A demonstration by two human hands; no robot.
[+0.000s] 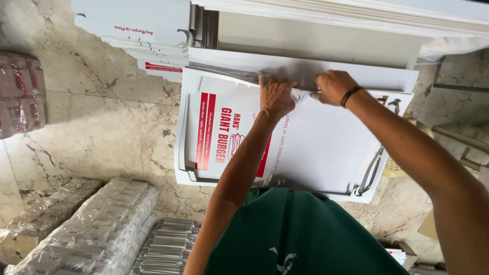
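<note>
A stack of flat white cardboard box blanks with red print lies on the marble floor in front of me. My left hand grips the far edge of the top blank, fingers curled over its fold. My right hand, a dark band on its wrist, pinches the same far edge a little to the right. Both hands press the flap where it meets another white sheet lying just beyond.
More piles of white blanks sit at the far left and along the top. Plastic-wrapped bundles lie at the lower left, wrapped reddish packs at the left edge. A brass-coloured stand is at the right.
</note>
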